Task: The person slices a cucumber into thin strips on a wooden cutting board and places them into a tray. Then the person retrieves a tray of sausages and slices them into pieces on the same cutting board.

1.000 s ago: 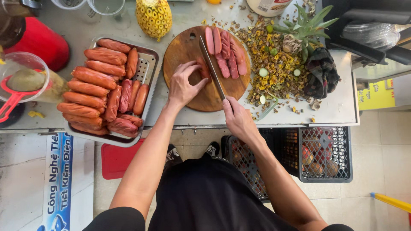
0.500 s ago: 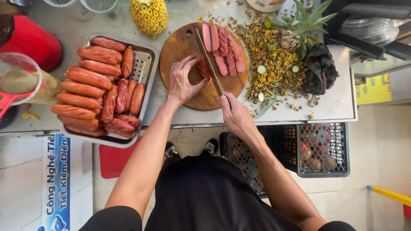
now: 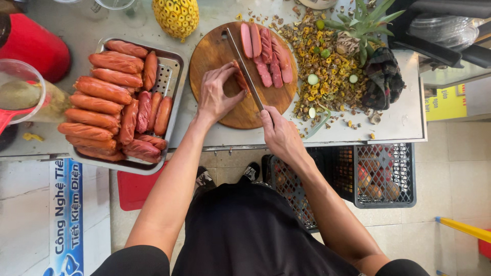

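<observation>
We work on a pale grey speckled surface (image 3: 399, 120), crowded almost to its front edge. The biggest thing on it, a perforated steel tray (image 3: 174, 76) heaped with browned sausages, reaches right to that edge at our left; a careless elbow could, we judge, tip it off.

Next comes the round wooden cutting board (image 3: 215, 48), just beside the tray and touching a wide heap of yellow-brown pineapple trimmings (image 3: 327, 61) on its right. The board's near rim sits close to the drop, so a hard push might slide it toward us.

On the board, a row of halved pink sausage pieces (image 3: 266, 51) lies at the far side, leaving little bare wood for fresh cuts.

Our right hand (image 3: 279, 133) is closed round the handle of a long narrow steel knife (image 3: 243, 59), whose blade lies lengthwise on the single red sausage (image 3: 239, 77) at the board's middle. Our left hand (image 3: 217, 94) pinches that sausage with curled fingertips right against the blade; the risk we see is a slip on the greasy skin bringing the edge onto those fingers.

Open room lies only toward us, beyond the surface.
</observation>
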